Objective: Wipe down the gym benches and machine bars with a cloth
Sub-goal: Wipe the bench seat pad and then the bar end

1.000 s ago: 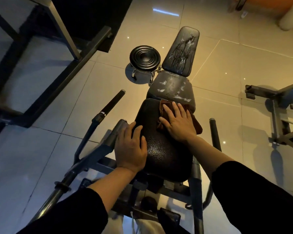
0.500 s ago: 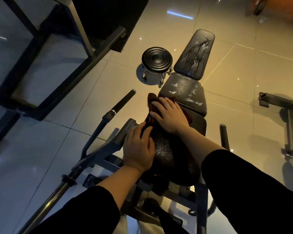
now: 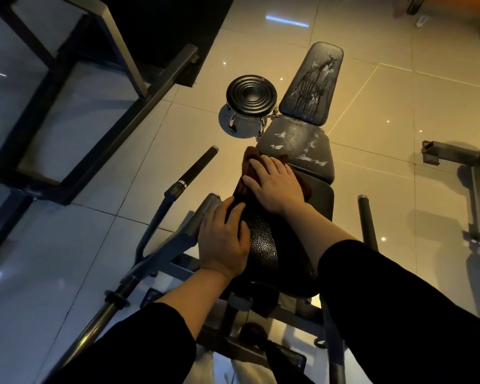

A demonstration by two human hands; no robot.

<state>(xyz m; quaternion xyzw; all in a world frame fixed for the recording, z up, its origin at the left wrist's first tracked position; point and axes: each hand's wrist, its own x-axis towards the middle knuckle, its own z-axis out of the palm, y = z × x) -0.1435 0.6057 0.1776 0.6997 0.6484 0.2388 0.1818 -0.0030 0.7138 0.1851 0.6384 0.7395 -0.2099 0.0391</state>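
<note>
Under my flat, open right hand (image 3: 275, 184), the brown cloth (image 3: 250, 165) sits just short of the streaked black seat pad (image 3: 299, 151) ahead; my left hand (image 3: 223, 239) rests open.

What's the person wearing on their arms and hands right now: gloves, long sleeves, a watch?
No gloves: the left hand and right hand are both bare, with no watch or rings visible. Black sleeves cover both upper arms and are pushed up, leaving forearms and wrists uncovered.
</note>
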